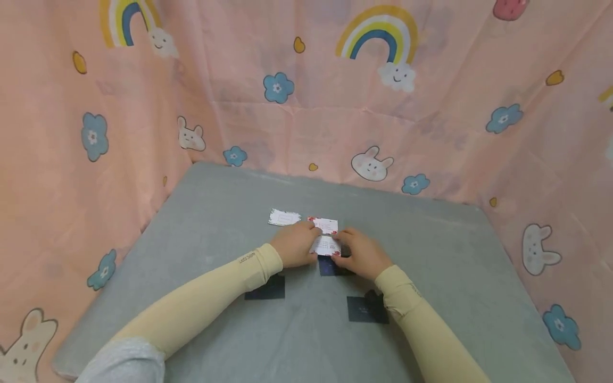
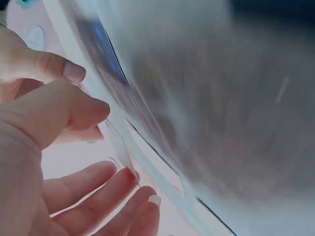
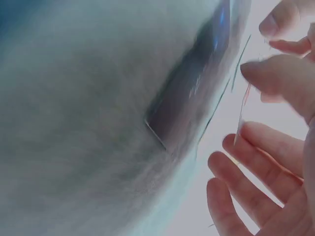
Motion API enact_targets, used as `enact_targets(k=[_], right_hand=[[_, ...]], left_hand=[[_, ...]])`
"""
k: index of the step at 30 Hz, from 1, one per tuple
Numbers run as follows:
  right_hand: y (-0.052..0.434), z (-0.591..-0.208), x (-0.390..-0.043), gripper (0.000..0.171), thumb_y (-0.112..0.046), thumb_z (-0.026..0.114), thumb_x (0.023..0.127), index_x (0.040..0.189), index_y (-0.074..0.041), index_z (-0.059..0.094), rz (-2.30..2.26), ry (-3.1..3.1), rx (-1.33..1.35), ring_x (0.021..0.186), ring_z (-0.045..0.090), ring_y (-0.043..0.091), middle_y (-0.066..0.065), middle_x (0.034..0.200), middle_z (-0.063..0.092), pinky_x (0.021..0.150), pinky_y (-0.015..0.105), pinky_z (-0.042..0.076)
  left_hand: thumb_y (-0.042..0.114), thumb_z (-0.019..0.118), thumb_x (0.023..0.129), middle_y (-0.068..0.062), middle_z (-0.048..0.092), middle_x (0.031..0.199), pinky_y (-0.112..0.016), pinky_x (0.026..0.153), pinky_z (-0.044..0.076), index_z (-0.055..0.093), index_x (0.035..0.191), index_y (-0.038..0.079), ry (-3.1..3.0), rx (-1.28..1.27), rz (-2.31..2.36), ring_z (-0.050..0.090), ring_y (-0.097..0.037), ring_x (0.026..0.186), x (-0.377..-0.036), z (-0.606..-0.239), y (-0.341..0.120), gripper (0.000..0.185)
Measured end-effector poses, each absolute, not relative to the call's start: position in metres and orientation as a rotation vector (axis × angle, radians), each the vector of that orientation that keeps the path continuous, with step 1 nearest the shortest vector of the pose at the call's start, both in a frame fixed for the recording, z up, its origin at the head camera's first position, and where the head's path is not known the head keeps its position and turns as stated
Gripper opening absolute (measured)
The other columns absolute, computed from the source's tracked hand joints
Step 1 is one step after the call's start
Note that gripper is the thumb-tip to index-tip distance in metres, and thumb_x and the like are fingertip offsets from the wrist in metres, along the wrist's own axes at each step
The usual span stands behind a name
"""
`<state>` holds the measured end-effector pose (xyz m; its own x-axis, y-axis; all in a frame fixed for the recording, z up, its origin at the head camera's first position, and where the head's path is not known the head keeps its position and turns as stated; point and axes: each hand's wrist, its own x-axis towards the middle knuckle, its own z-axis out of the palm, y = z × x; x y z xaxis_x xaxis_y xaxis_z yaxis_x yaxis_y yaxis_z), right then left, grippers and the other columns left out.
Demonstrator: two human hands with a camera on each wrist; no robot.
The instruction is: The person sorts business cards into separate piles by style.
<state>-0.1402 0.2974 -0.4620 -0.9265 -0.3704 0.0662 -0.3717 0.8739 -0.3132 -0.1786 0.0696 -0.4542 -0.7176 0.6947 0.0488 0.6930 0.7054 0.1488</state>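
Both hands meet over the middle of the table around a white card with red floral corners and small print (image 1: 326,246). My left hand (image 1: 296,244) pinches its left edge between thumb and fingers. At the opposite edge my right hand (image 1: 361,254) pinches it the same way. In the right wrist view the held card (image 3: 240,118) appears edge-on, raised off the surface. Just beyond it lies a similar red-cornered card (image 1: 323,225), partly covered by the left fingers. A dark blue card (image 1: 329,267) lies just below the held one, partly hidden by the right hand.
A white card with grey-green edging (image 1: 284,217) lies to the left of the far red-cornered card. Dark cards lie nearer, one under the left forearm (image 1: 266,288) and another by the right wrist (image 1: 366,310). The grey table (image 1: 230,186) meets a pink printed curtain (image 1: 297,133).
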Motion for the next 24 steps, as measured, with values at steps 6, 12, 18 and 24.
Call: enact_targets(k=[6, 12, 18, 24], right_hand=[[0.3, -0.467, -0.18, 0.054, -0.026, 0.082, 0.096, 0.142, -0.002, 0.067, 0.55, -3.065, 0.445, 0.117, 0.07, 0.031, 0.015, 0.137, 0.07, 0.101, 0.052, 0.058], [0.301, -0.469, -0.194, 0.051, -0.025, 0.082, 0.097, 0.141, -0.004, 0.069, 0.588, -3.073, 0.352, 0.11, 0.068, 0.028, 0.014, 0.135, 0.071, 0.096, 0.049, 0.058], [0.298, -0.47, -0.2, 0.049, -0.022, 0.083, 0.096, 0.139, -0.002, 0.069, 0.61, -3.074, 0.378, 0.113, 0.069, 0.03, 0.016, 0.132, 0.072, 0.102, 0.051, 0.057], [0.296, -0.472, -0.201, 0.054, -0.023, 0.083, 0.096, 0.143, -0.002, 0.067, 0.608, -3.099, 0.347, 0.118, 0.069, 0.032, 0.017, 0.134, 0.072, 0.105, 0.053, 0.056]], left_hand=[[0.033, 0.082, 0.093, -0.008, 0.072, 0.134, -0.043, 0.096, 0.063, 0.069, 0.139, 0.009, 2.925, 1.063, 0.24, 0.072, -0.026, 0.12, -0.218, -0.453, 0.089, 0.054], [0.028, 0.083, 0.092, -0.009, 0.073, 0.129, -0.042, 0.095, 0.062, 0.072, 0.132, 0.007, 2.927, 1.046, 0.302, 0.072, -0.025, 0.113, -0.235, -0.457, 0.097, 0.047], [0.026, 0.085, 0.091, -0.011, 0.072, 0.129, -0.042, 0.094, 0.062, 0.073, 0.13, 0.006, 2.921, 1.013, 0.345, 0.073, -0.025, 0.11, -0.239, -0.459, 0.095, 0.046], [0.024, 0.084, 0.09, -0.015, 0.071, 0.132, -0.044, 0.097, 0.062, 0.069, 0.139, 0.005, 2.883, 0.976, 0.37, 0.072, -0.03, 0.115, -0.24, -0.458, 0.091, 0.055]])
